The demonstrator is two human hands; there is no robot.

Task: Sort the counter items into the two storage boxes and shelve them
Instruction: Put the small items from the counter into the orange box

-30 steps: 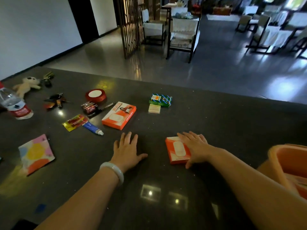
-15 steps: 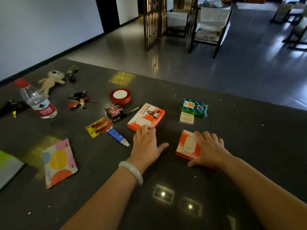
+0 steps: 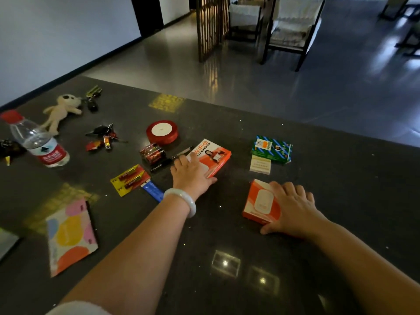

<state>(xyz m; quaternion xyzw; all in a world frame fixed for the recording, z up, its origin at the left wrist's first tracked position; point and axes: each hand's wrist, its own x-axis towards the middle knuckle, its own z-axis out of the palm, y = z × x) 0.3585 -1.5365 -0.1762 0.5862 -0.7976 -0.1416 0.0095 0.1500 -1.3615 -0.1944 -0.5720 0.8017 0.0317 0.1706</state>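
Observation:
On the dark counter [image 3: 341, 178] my left hand [image 3: 191, 172] lies on the near end of a large orange WiFi box [image 3: 216, 154], with the thumb along the box's near edge. My right hand [image 3: 295, 208] rests over the right half of a small orange box [image 3: 259, 201], its fingers spread on top and its thumb by the near edge. Other loose items include a green patterned box [image 3: 271, 149], a pale note pad [image 3: 260, 167], a red ribbon roll [image 3: 161, 132], loose batteries [image 3: 151, 153], a yellow battery card [image 3: 130, 179] and a blue tube [image 3: 152, 190]. No storage box is in view.
A water bottle [image 3: 41, 144], a plush toy [image 3: 61, 113] and two key bunches [image 3: 102, 135] lie at the left. A colourful pouch [image 3: 70, 235] sits near the front left. Beyond the counter's far edge are the floor and chairs [image 3: 293, 30].
My left hand moved forward from the bare counter onto the large orange box. My right hand stayed on the small orange box. The view swung left, and the orange bin at the right left the frame.

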